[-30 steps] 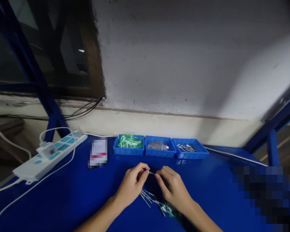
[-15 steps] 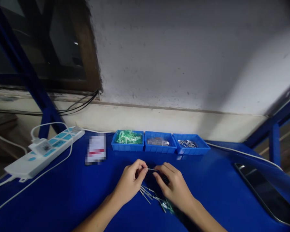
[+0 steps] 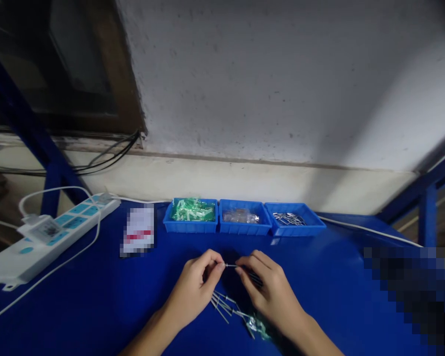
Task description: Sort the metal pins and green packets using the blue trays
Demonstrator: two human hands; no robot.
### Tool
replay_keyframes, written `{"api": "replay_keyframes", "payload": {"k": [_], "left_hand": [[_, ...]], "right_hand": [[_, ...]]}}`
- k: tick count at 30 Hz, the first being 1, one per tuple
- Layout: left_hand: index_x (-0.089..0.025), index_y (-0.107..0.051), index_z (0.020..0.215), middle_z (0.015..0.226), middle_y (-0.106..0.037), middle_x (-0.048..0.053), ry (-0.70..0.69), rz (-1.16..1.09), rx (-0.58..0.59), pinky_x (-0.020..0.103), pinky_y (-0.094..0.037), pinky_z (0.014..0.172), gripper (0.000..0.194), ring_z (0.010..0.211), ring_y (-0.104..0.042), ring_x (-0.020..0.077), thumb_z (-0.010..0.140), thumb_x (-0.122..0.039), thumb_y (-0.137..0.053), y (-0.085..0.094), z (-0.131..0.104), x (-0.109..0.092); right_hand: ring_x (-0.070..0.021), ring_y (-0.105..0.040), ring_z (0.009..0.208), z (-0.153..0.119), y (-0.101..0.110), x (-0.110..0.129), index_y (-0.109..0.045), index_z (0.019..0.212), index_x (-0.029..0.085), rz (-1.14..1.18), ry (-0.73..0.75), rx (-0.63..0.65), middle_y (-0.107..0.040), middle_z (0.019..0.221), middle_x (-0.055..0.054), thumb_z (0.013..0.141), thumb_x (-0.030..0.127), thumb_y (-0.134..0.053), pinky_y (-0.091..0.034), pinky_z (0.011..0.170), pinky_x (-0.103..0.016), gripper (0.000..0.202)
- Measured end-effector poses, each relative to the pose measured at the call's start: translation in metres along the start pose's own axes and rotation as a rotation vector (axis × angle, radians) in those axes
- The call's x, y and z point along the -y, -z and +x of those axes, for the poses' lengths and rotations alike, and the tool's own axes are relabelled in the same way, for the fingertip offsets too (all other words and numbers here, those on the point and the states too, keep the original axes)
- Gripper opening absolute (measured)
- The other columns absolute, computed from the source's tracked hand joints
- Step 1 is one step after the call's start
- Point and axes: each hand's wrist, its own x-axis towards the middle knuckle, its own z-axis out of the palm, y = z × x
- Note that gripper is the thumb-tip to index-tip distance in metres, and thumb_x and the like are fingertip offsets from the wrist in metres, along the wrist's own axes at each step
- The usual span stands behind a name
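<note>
A thin metal pin with a small collar, like a blind rivet (image 3: 230,266), spans the gap between my two hands above the blue table (image 3: 96,306). My left hand (image 3: 197,284) pinches its left end between thumb and forefinger. At the other end, the thumb and fingers of my right hand (image 3: 269,282) close on it. Dark thin rods show under the right fingers, too dim to name. Just below the hands lies a loose bunch of similar rivets (image 3: 222,304), beside a crumpled clear-green plastic bag (image 3: 258,327).
Along the wall stand three blue bins: one with green packets (image 3: 193,210), one with clear packets (image 3: 241,216), one with metal pins (image 3: 289,219). A white power strip (image 3: 48,237) with cables lies left, near a blurred white-and-red packet (image 3: 139,230). A pixelated dark object (image 3: 426,301) is at right.
The view has shifted slightly, so the strip and packet sit further left. Both hands appear a little lower, still holding the rivet between them.
</note>
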Motion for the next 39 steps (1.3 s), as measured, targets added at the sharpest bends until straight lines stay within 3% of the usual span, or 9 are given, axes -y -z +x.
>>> {"api": "replay_keyframes", "payload": {"k": [14,19,24,27,34,39], "left_hand": [[-0.017,-0.056,0.091,0.059,-0.049,-0.004,-0.055,-0.013,-0.02,0.021,-0.035,0.054,0.022,0.055,-0.047,0.0104,0.089,-0.036,-0.044,0.0,0.005,0.002],[-0.017,-0.059,0.084,0.056,-0.047,-0.005,-0.123,0.077,-0.057,0.021,-0.032,0.052,0.025,0.052,-0.043,0.0097,0.089,-0.036,-0.044,-0.003,0.008,0.003],[-0.017,-0.061,0.08,0.066,-0.059,-0.001,-0.217,0.173,-0.018,0.022,-0.037,0.058,0.024,0.06,-0.052,0.0121,0.087,-0.035,-0.046,0.008,0.022,0.006],[-0.016,-0.061,0.079,0.066,-0.059,0.0,-0.235,0.171,-0.04,0.023,-0.038,0.062,0.027,0.063,-0.054,0.0136,0.088,-0.035,-0.044,0.012,0.035,0.008],[-0.016,-0.061,0.079,0.065,-0.06,-0.001,-0.231,0.058,0.057,0.024,-0.04,0.061,0.022,0.061,-0.054,0.0133,0.085,-0.033,-0.049,-0.007,0.05,0.013],[-0.015,-0.059,0.085,0.073,-0.061,0.002,-0.18,-0.066,0.072,0.025,-0.044,0.061,0.022,0.067,-0.057,0.0143,0.085,-0.034,-0.047,-0.011,0.053,0.018]], "right_hand": [[-0.0151,-0.052,0.07,0.004,-0.002,0.004,-0.057,0.084,0.019,-0.049,0.017,0.032,-0.057,0.075,-0.003,0.091,0.023,-0.042,-0.039,0.063,-0.026,0.017],[-0.0149,-0.052,0.072,0.007,-0.003,0.001,-0.058,0.086,0.018,-0.102,0.059,0.024,-0.057,0.079,-0.004,0.089,0.022,-0.047,-0.039,0.063,-0.025,0.012],[-0.0144,-0.052,0.072,0.014,-0.005,-0.001,-0.058,0.085,0.019,-0.122,0.057,-0.013,-0.056,0.081,-0.004,0.09,0.022,-0.045,-0.039,0.065,-0.025,0.014],[-0.0149,-0.052,0.074,0.02,-0.004,-0.002,-0.057,0.083,0.019,-0.126,0.055,-0.071,-0.055,0.079,-0.003,0.091,0.023,-0.043,-0.038,0.068,-0.025,0.017],[-0.0152,-0.048,0.066,0.026,0.001,-0.02,-0.053,0.073,0.019,-0.098,-0.006,-0.227,-0.05,0.068,-0.002,0.091,0.027,-0.042,-0.036,0.064,-0.026,0.023],[-0.0141,-0.05,0.064,0.023,0.001,-0.018,-0.054,0.075,0.019,-0.054,0.006,-0.195,-0.055,0.069,-0.002,0.091,0.03,-0.041,-0.037,0.061,-0.025,0.023]]}}
